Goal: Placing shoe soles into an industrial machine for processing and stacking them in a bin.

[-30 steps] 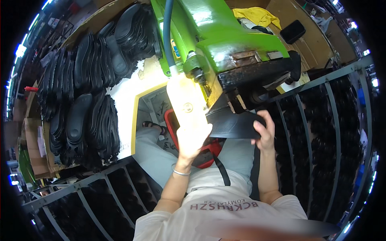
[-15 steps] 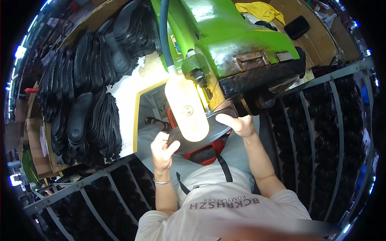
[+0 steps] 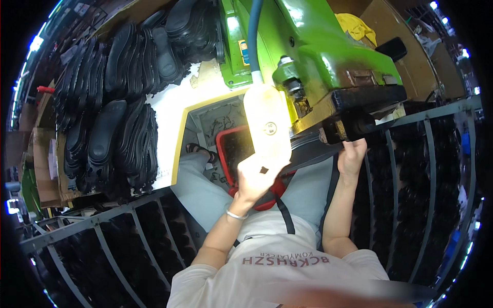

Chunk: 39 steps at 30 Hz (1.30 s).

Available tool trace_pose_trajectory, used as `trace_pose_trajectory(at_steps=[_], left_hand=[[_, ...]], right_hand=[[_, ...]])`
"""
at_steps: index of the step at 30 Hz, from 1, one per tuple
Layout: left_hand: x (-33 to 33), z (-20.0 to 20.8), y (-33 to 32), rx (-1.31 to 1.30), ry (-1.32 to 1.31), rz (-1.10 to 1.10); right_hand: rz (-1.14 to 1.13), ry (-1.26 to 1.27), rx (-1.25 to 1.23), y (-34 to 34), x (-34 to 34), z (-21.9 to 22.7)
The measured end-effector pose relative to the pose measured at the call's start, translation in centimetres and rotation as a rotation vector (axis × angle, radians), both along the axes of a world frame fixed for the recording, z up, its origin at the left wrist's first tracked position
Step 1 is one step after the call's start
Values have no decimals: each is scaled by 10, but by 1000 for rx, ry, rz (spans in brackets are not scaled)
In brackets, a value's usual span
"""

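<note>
A black shoe sole [image 3: 314, 152] lies slantwise under the working head of a green machine [image 3: 328, 56]. Its left end is gripped by my left hand [image 3: 257, 179], fingers curled round it just below a bright white lamp [image 3: 268, 120]. My right hand [image 3: 352, 159] pinches the other end with thumb and fingers, close beneath the machine's dark, worn arm. Part of the sole is hidden behind the lamp and the machine's foot.
Stacks of black soles [image 3: 110, 131] fill the white table [image 3: 167, 115] on the left. Metal racks [image 3: 108, 246] of dark items flank me on both sides. A red container [image 3: 222, 141] sits below, between my legs. A yellow cloth [image 3: 357, 26] lies behind the machine.
Both hands have shifted right along with the sole, which now reaches farther under the machine. My left hand has come up beside the lamp. The view has shifted slightly.
</note>
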<state>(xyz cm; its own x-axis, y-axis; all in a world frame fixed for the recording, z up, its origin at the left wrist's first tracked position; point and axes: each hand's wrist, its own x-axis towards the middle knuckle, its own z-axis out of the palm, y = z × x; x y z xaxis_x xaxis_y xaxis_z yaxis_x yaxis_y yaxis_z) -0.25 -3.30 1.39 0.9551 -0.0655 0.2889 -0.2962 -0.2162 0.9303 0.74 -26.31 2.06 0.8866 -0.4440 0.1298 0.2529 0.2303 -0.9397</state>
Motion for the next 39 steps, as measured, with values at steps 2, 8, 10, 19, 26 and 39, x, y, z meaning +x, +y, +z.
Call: trace_pose_trajectory(at_steps=[2,8,10,19,26,39], left_hand=[[13,2,-6,-18,-107,-13],[16,3,20,-80,34,-33],[13,5,33,-37,-52,28],[-41,-54,63,-411,477,-18],[-69,-70,-4,-391,544,-184],[198,35,72,-180,-181,522]], right_hand=[[-26,1,19,-5,-1,4],[10,49,88,16,-3,12],[75,101,102,26,-5,10],[279,38,-73,77,5,4],[251,155,-402,91,6,8],[-347,-46,395,-82,2,8]])
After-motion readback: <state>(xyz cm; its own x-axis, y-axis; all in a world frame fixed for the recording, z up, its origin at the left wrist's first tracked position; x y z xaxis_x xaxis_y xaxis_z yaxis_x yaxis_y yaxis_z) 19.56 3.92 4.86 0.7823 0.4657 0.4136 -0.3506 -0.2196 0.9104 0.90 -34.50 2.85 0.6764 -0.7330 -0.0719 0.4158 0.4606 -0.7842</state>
